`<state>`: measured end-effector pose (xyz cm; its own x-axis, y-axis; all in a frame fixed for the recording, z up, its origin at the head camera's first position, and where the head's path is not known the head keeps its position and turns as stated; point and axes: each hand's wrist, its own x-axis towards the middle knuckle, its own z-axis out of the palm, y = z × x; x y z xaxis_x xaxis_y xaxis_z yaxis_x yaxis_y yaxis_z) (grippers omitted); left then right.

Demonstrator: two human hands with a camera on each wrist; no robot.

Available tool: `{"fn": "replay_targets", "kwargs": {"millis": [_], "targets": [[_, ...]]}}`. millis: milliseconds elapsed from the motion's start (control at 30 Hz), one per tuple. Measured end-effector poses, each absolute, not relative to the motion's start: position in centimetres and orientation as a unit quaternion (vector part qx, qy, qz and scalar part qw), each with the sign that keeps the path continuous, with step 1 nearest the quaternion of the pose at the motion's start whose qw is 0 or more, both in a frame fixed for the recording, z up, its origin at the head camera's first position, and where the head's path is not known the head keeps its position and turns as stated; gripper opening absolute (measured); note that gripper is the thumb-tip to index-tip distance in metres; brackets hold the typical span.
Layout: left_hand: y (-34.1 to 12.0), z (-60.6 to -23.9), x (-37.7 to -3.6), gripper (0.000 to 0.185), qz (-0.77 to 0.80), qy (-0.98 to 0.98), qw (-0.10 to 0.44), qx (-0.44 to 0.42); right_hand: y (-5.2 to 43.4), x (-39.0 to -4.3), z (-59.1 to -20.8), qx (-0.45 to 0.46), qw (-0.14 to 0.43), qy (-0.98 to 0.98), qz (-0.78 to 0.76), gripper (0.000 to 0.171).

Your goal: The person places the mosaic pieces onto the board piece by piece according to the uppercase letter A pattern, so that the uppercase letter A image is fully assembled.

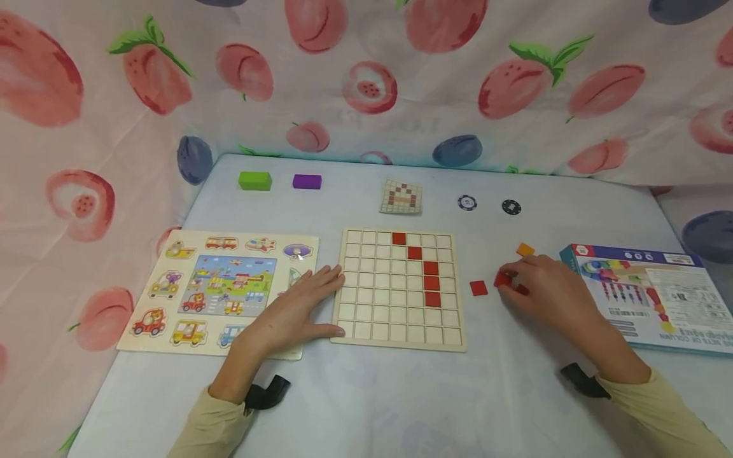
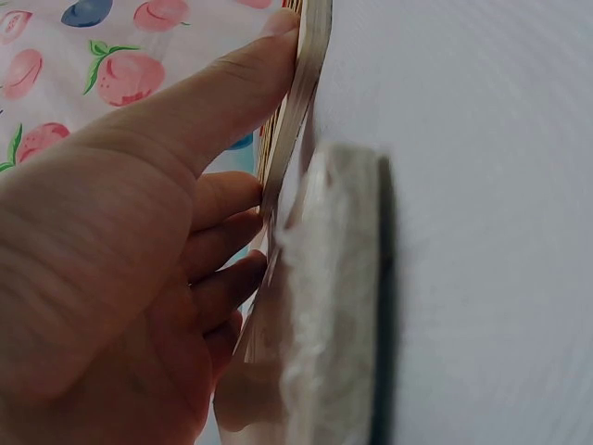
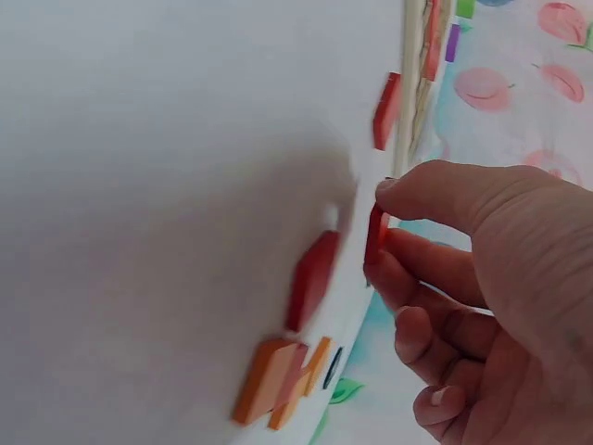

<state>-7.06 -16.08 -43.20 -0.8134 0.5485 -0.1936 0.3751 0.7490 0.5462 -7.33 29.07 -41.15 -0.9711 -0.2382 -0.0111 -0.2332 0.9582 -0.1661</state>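
Between thumb and index finger my right hand (image 1: pixel 546 296) pinches a small red square tile (image 3: pixel 375 236), to the right of the wooden grid board (image 1: pixel 380 331). Several red tiles (image 1: pixel 431 283) sit in cells of that board, running down from the top middle. One loose red tile (image 1: pixel 478 288) lies between the board and the right hand. Beyond that hand an orange tile (image 1: pixel 525 249) shows, and the right wrist view has more red and orange tiles (image 3: pixel 264 382) on the table. My left hand (image 1: pixel 286 315), fingers extended, touches the grid board's left edge.
A vehicle picture puzzle (image 1: pixel 229 286) lies under and left of the left hand. At right is a flat box (image 1: pixel 658 299). Behind the board are a pattern card (image 1: pixel 401 198), a blue-and-white chip (image 1: pixel 467 203), a black chip (image 1: pixel 511 207), a green block (image 1: pixel 254 181) and a purple block (image 1: pixel 307 182).
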Motion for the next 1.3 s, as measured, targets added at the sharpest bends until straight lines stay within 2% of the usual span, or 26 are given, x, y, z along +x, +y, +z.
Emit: {"fn": "replay_targets", "kwargs": {"millis": [133,300,700,933,1300], "targets": [[-15.9,-43.2,-7.0,0.096,0.251,0.918,0.173,0.253,28.1,-7.9,-40.5,-0.125,-0.01,0.987,-0.096,0.035],[-15.9,-43.2,-6.9,0.097,0.248,0.92,0.172,0.252,25.6,-8.9,-39.6,-0.122,0.002,0.987,-0.108,0.041],[-15.9,-43.2,-6.9,0.097,0.248,0.92,0.173,0.248,19.8,-11.2,-39.3,-0.164,0.014,0.981,-0.106,0.038],[-16.0,-43.0,-6.9,0.097,0.243,0.922,0.17,0.25,17.9,-12.0,-39.9,-0.191,0.003,0.975,-0.111,0.035],[-16.0,-43.1,-7.1,0.097,0.244,0.921,0.172,0.251,14.9,-13.8,-40.4,-0.228,0.044,0.963,-0.137,0.037]]}}
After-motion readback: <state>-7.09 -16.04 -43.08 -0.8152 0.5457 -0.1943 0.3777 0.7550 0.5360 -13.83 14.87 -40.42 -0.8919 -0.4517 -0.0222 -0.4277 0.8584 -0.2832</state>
